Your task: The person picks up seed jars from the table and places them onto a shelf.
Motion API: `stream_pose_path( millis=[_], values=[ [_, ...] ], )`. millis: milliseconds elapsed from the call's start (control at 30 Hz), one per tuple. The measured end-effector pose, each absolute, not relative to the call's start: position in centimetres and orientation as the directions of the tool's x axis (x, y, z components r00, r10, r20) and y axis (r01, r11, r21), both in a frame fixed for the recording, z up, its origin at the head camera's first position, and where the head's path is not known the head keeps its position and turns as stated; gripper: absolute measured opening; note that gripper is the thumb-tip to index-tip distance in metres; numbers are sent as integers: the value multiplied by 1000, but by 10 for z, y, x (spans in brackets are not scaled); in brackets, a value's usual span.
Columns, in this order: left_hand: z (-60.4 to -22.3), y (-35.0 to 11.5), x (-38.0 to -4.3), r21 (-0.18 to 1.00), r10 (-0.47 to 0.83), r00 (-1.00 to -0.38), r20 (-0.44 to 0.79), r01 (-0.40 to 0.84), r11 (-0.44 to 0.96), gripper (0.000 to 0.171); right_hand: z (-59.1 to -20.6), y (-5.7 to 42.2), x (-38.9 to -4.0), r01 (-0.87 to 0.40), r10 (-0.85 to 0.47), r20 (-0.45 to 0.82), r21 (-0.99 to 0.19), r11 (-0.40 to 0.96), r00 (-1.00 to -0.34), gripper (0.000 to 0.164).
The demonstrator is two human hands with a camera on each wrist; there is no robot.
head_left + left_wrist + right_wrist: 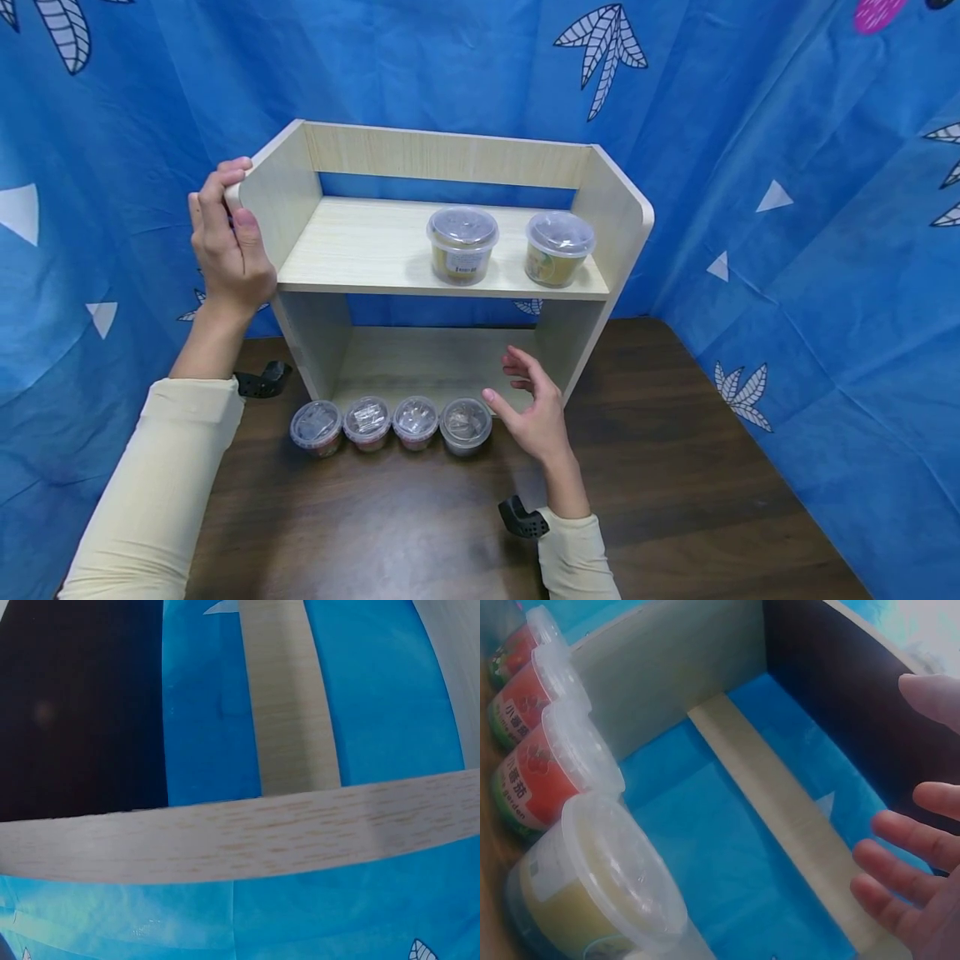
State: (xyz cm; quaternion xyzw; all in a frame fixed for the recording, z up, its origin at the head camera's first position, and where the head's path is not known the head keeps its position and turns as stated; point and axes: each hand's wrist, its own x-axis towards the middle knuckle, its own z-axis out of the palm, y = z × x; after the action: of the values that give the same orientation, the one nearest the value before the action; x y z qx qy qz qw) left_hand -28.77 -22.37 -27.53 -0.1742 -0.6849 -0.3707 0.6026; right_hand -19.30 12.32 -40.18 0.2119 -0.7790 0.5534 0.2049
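A pale wooden two-tier shelf (pixel 442 292) stands on the table. My left hand (pixel 232 237) grips the upper front corner of its left side panel, thumb on the inner face and fingers over the outside. The panel's edge (pixel 240 832) crosses the left wrist view. My right hand (pixel 534 408), fingers spread and holding nothing, hovers before the lower tier's right part. Just left of it, a clear-lidded cup with a yellow label (pixel 562 892) ends a row of lidded cups on the table; the others, such as this cup (pixel 536 776), have red labels.
On the upper tier sit two lidded cups with yellow labels, one near the middle (pixel 462 246) and one near the right panel (pixel 558 250). A blue patterned curtain (pixel 787 208) hangs behind and to the right of the dark wooden table (pixel 675 467).
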Motion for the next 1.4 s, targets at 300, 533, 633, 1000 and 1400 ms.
stream_pose_path(
  millis=[300,533,633,1000,1400],
  values=[
    [-276,-224,-289,301,-212,-213,954,681,668,41,-433,133,-211,-533,-135,519,-786,314,-844,61],
    [-276,-225,-290,301,-207,-218,954,680,668,38,-442,136,-214,-510,-160,485,-797,324,-860,62],
    [-276,-225,-290,302,-208,-219,953,679,669,38,-446,137,-216,-500,-173,470,-798,335,-866,63],
    [-277,-227,-288,313,-214,-228,950,672,671,37,-461,138,-222,-484,-239,421,-781,395,-875,65],
    [-277,-227,-287,312,-201,-240,950,673,671,38,-475,136,-227,-469,-336,356,-803,368,-872,73]
  ],
)
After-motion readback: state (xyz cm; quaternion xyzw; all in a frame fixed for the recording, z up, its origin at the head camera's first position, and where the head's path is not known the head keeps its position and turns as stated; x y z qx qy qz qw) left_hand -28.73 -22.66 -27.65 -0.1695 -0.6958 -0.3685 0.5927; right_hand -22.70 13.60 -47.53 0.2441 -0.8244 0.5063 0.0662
